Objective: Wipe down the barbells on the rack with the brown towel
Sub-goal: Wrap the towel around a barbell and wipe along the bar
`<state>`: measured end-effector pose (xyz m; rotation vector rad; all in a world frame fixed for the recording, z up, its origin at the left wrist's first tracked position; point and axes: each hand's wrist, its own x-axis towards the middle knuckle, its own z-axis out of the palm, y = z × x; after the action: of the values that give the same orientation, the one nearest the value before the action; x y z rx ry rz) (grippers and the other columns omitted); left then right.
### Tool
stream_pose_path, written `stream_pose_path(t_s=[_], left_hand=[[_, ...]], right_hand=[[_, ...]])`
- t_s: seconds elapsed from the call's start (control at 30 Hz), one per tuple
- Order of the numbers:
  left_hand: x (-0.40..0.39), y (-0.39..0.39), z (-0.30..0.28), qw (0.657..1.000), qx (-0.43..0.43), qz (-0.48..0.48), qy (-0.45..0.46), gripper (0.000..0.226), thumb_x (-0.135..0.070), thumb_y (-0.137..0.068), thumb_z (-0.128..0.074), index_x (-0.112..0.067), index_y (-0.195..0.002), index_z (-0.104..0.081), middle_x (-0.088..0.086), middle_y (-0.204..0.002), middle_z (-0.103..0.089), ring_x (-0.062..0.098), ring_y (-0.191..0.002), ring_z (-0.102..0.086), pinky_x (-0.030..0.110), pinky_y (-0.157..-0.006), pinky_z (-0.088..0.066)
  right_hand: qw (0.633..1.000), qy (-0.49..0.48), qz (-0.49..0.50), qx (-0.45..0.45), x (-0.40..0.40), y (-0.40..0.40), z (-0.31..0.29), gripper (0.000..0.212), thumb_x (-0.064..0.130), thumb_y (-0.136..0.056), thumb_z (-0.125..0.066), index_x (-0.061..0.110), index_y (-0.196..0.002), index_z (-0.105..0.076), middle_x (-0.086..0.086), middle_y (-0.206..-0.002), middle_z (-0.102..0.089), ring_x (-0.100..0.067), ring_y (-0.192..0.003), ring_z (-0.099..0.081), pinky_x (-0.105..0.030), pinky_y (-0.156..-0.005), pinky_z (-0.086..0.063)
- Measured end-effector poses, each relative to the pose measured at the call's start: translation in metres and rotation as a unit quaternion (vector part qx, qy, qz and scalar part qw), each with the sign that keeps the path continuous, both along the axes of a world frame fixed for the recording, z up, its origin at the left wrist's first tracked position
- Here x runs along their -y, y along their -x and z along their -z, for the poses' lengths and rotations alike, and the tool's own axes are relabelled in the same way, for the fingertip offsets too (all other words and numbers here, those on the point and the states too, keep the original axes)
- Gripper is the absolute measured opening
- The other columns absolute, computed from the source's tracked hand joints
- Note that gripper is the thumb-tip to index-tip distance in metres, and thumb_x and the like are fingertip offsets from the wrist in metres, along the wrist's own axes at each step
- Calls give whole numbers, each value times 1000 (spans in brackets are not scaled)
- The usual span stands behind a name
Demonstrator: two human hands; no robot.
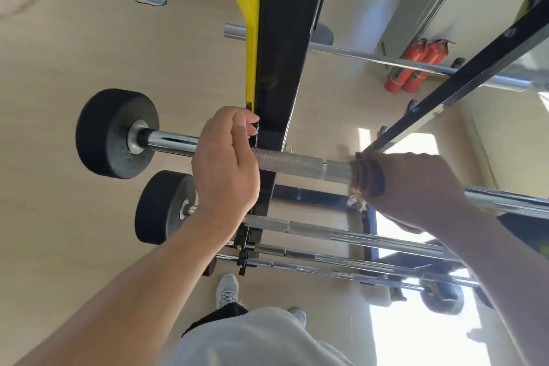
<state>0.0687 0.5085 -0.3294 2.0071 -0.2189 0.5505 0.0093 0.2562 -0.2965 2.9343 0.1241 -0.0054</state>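
gripping barbell (297, 162), right hand (416, 184) clutching towel (367, 178)

The left hand (225, 163) was curled over the bar (291, 165), knuckles up, its fingers wrapped round the far side and the thumb tucked near the fingertips. The bare left forearm ran from the lower left corner up to the wrist, which was bent slightly. The right hand (416, 184) lay further along the same bar, in shadow, back of the hand up, its grip closed round a brown towel (367, 177) bunched against the bar. The right forearm reached in from the lower right edge. Both arms were held well apart, elbows out of view.
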Motion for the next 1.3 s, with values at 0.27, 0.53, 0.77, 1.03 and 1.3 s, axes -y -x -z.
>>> stream_pose_path(t_s=[0.27, 0.53, 0.77, 1.03, 1.3], left_hand=[[3, 1, -2, 1000, -11, -15, -8, 36, -26, -106, -31, -12, -104, -64, -1, -89, -65, 16, -87, -63, 34, -78, -53], [-6, 2, -2, 998, 3, 8, -62, 45, -35, -105, -27, -10, -107, -64, 2, -94, -67, 15, -90, -65, 27, -81, -53], [-1, 3, 0, 1000, 12, 8, -24, 50, -38, -106, -27, -7, -105, -66, 4, -91, -68, 19, -87, -65, 30, -77, -53], [2, 2, -1, 1000, -2, 0, -8, 34, -22, -106, -33, -8, -102, -64, 2, -92, -65, 21, -89, -62, 41, -78, -52], [-5, 3, 0, 998, -13, 14, -67, 32, -25, -107, -33, -12, -108, -63, 0, -98, -64, 17, -92, -63, 29, -81, -52]], right_hand=[[984, -83, -51, 146, -144, -46, 34, 13, 26, -83, -70, 19, -86, -59, 3, -61, -60, -17, -45, -44, -24, -47, -31], [993, -91, -69, 21, -82, -29, 13, 32, 44, -86, -64, 28, -111, -54, 8, -77, -63, -18, -62, -52, -29, -60, -39], [998, -16, 62, -25, 26, 16, -4, 34, 65, -83, -64, 37, -101, -60, 16, -70, -63, -10, -59, -55, -23, -58, -38], [984, -110, -42, 130, -146, -39, 30, 19, 24, -81, -73, 17, -94, -61, 2, -70, -63, -18, -52, -59, -25, -49, -32], [975, -120, -68, 172, -138, -43, 37, 22, 32, -86, -69, 19, -99, -57, 6, -63, -58, -14, -45, -36, -23, -48, -27]])
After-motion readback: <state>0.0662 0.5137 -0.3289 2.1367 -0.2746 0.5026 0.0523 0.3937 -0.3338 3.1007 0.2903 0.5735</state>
